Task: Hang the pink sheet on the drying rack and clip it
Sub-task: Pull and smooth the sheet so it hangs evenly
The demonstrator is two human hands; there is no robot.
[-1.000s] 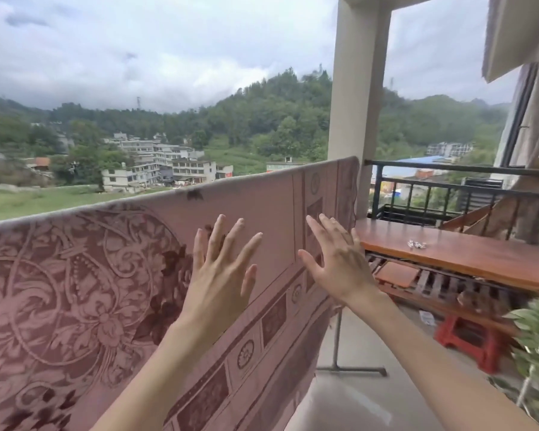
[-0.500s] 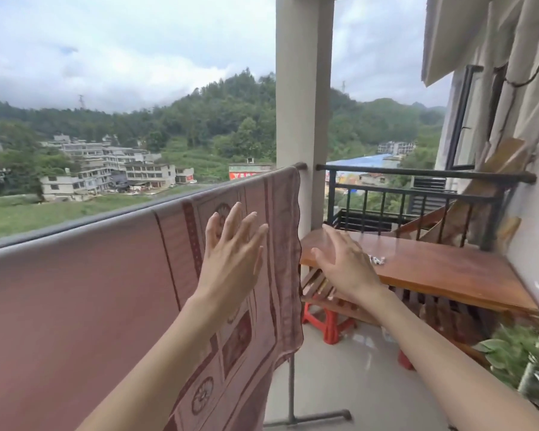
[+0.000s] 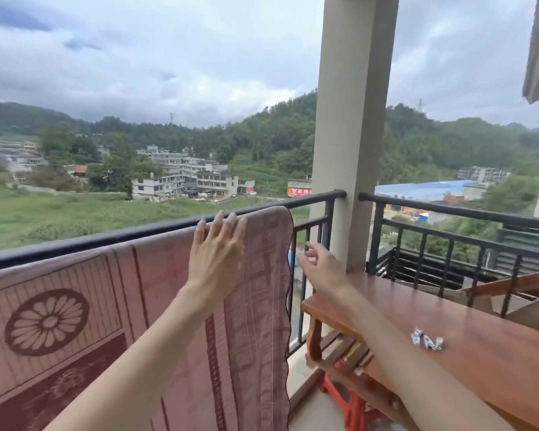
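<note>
The pink patterned sheet (image 3: pixel 75 321) hangs over a bar of the drying rack, filling the lower left; the bar itself is hidden under the cloth. My left hand (image 3: pixel 217 253) lies flat with straight fingers against the sheet near its top right corner. Just past the sheet's right edge, my right hand (image 3: pixel 322 269) hovers in the air with loosely bent fingers, holding nothing. A small heap of pale clips (image 3: pixel 427 340) lies on the wooden table (image 3: pixel 495 353) to the right.
A black metal balcony railing (image 3: pixel 417 203) runs behind the sheet and table. A concrete pillar (image 3: pixel 352 119) stands at centre right. A red plastic stool (image 3: pixel 352 402) sits under the table, with wooden slats on a lower shelf.
The view has swung right along the sheet to its end. My left hand slid up towards the sheet's top right corner. My right hand moved off towards the sheet's right edge.
</note>
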